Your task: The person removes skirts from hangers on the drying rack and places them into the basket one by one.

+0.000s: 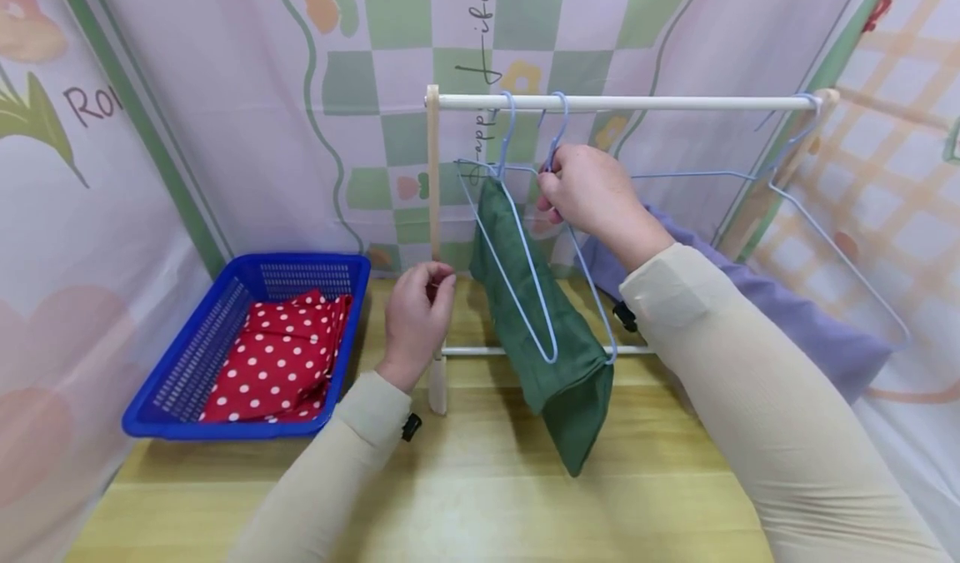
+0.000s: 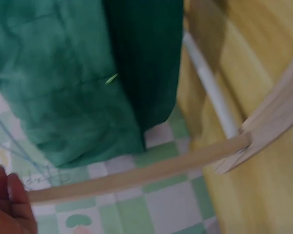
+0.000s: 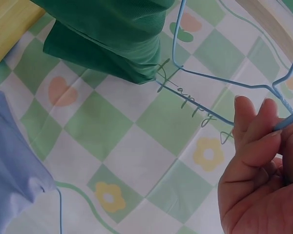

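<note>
My right hand pinches a light-blue wire hanger at the base of its hook, which loops over the rack's white top rail. A folded green cloth drapes over this hanger's lower bar; in the right wrist view, the bar runs into the green cloth. To its left hangs a second, bare blue hanger, overlapping the cloth in the head view. My left hand is beside the rack's wooden post, fingers loosely curled around nothing visible.
A blue plastic basket at left contains a red cloth with white dots. On the rack's right side, a third hanger carries a lavender cloth. A lower white rod crosses near the wooden tabletop.
</note>
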Demonstrator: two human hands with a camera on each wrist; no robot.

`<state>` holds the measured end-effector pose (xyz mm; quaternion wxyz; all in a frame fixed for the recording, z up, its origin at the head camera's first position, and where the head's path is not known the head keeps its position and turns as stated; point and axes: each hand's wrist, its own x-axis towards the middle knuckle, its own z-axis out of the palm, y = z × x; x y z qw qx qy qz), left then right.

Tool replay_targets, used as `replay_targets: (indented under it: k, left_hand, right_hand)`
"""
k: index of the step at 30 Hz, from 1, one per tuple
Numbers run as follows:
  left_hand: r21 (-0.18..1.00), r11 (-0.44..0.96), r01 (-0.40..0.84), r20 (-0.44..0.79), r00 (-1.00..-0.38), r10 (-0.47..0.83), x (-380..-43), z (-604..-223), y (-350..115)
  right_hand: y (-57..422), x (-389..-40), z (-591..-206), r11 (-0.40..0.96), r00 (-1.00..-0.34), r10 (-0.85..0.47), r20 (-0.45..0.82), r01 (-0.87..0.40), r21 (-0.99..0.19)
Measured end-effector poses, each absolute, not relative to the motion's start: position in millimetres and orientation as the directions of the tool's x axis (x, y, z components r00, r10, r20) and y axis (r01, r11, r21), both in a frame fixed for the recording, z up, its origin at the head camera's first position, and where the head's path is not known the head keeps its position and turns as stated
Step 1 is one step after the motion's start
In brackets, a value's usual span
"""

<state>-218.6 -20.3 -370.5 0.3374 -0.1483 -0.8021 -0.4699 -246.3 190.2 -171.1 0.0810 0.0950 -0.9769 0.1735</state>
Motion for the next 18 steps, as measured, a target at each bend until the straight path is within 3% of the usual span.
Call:
replay_targets:
  k: [5,10,13,18]
  left_hand:
    - [0.733,0.495,0.467,0.523,-0.852,0.028,-222,-390,-9]
    - [0.845,0.463,0.266,0.244,-0.964,0.109,-226,-402,3]
    - [0.928,0.347,0.134,0.090,-0.986,0.142,-229,-411,12]
    - [0.987,-0.035,-0.157,-0.146,-0.966,0.213,-234,-422,25]
  right_hand:
    - [189,-246,-171,0.927,-0.973,-0.146,0.181,-0.199,-0.318]
    - [189,-245,-171,0.925,-0.974,-0.140,0.179,-0.193,-0.326]
    - [189,-245,-171,0.925,-0.974,-0.138,0.180,-0.192,-0.329]
    - [189,-245,-171,0.924,-0.973,-0.135,0.185,-0.191,-0.330]
